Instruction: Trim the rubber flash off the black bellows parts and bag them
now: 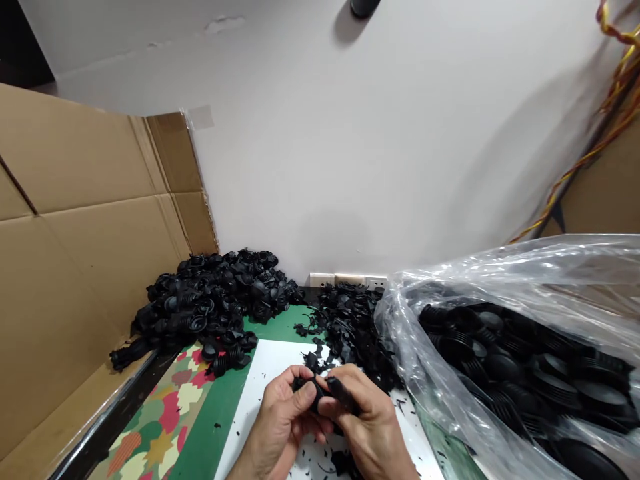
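Note:
My left hand [281, 415] is closed on a small black rubber part [317, 395], pinched between thumb and fingers over the white sheet [249, 400]. Against that same part works my right hand [374, 421], which is wrapped round a dark stick-like handle [342, 395]. The working end of this tool is hidden by the fingers, so I cannot tell its kind. Thin black trimmings [345, 461] lie on the sheet beneath both hands. Just beyond the fingertips, a heap of black scraps [356, 327] reaches back toward the wall.
Many ribbed black rubber parts [220, 293] are piled at the back left beside a tall cardboard panel [95, 173]. At right, a clear plastic bag [407, 333] holds more ribbed parts [550, 380]. Wall sockets [349, 280] sit behind the scraps. Twisted wires [575, 175] hang at the right.

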`<state>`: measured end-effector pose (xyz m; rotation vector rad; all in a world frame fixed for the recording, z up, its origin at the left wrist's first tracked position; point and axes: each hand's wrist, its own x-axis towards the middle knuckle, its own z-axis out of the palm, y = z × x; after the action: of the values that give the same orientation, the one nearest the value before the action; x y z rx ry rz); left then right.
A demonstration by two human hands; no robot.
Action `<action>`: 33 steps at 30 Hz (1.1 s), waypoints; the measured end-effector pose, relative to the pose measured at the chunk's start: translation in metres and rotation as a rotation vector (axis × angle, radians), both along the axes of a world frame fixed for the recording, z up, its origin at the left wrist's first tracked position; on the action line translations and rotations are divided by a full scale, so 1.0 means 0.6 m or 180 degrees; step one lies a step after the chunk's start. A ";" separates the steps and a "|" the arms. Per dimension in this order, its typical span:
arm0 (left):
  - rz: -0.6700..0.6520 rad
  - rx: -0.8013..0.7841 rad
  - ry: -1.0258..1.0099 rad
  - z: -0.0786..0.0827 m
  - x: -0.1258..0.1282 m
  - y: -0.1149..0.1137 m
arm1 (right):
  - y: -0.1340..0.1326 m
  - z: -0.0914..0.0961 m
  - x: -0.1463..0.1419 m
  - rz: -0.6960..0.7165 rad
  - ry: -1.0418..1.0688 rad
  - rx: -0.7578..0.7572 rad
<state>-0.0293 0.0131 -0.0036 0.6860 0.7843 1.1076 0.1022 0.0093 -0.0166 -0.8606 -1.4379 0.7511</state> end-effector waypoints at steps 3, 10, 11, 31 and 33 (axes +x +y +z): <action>0.0101 -0.0120 0.0098 -0.005 0.004 0.000 | 0.004 -0.004 0.009 -0.0199 -0.0401 0.0512; 0.0431 -0.0283 0.0249 -0.004 0.003 0.000 | 0.014 0.000 0.016 -0.0240 -0.0976 0.0748; 0.0453 -0.0277 0.0232 -0.005 0.002 0.001 | 0.014 0.000 0.014 -0.0129 -0.0982 0.0753; -0.0450 0.0096 -0.0350 0.009 -0.014 -0.017 | 0.054 0.024 0.051 -0.0854 -0.1206 0.0742; -0.0373 0.0082 -0.0413 0.010 -0.016 -0.020 | 0.066 0.016 0.070 -0.1038 -0.1148 0.0619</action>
<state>-0.0388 0.0013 0.0025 0.6665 0.6127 1.0462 0.1440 0.0487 -0.0068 -1.0810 -1.6011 0.2115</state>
